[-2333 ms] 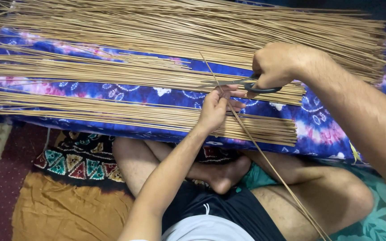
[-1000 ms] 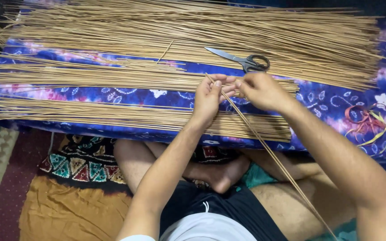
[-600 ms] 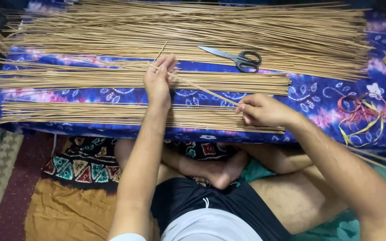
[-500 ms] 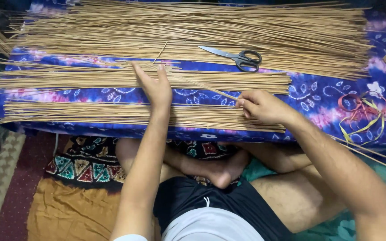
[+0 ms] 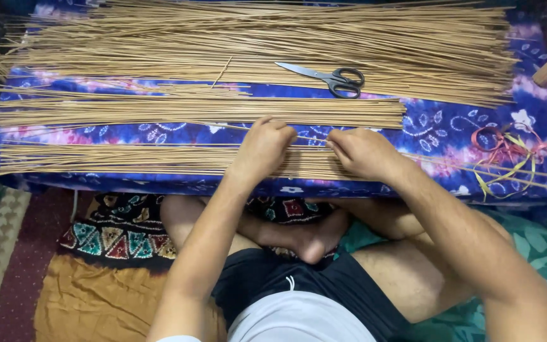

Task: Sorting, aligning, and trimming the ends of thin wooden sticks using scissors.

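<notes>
i've got both hands down on the near row of sticks (image 5: pixel 128 159), which lies on the blue cloth (image 5: pixel 438 130). my left hand (image 5: pixel 262 147) is curled, fingers pinched on a thin stick (image 5: pixel 308 138). my right hand (image 5: pixel 361 152) pinches the same stick just beside it. scissors (image 5: pixel 330 77) lie apart on the far pile (image 5: pixel 254 38).

No packages, labels, signs or screens in view (only loose material on patterned cloth around both hands).
</notes>
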